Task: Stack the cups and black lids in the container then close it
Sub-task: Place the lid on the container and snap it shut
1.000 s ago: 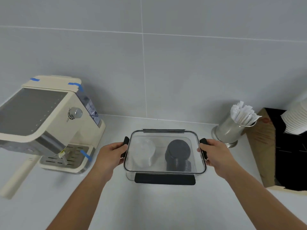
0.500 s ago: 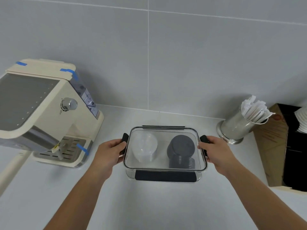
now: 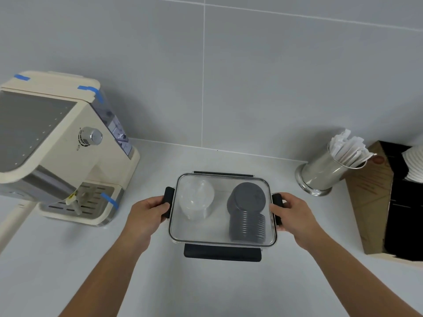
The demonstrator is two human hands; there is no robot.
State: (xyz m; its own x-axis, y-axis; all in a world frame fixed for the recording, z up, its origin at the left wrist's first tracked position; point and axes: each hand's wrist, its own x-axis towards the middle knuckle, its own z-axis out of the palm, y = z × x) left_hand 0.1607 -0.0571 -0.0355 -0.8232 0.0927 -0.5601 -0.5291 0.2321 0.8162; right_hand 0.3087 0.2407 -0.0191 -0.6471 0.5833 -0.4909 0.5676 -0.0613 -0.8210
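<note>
Clear container (image 3: 223, 229) sits on the grey worktop (image 3: 206, 287) in front of me, clear lid (image 3: 219, 227) on top. Inside: stack of clear cups (image 3: 196, 199) on the left, stack of black lids (image 3: 247, 212) on the right, both lying tilted. My left hand (image 3: 146, 217) grips the black left latch (image 3: 167, 201); my right hand (image 3: 294, 216) grips the right latch (image 3: 277, 200). Black front latch (image 3: 222, 252) faces me. Cream coffee machine (image 3: 57, 147) at left, metal holder of wrapped straws (image 3: 329, 168) at right, brown box (image 3: 386, 202) beside it.

Hands (image 3: 146, 216) pressed side clips (image 3: 167, 202) down vs 1 s ago
</note>
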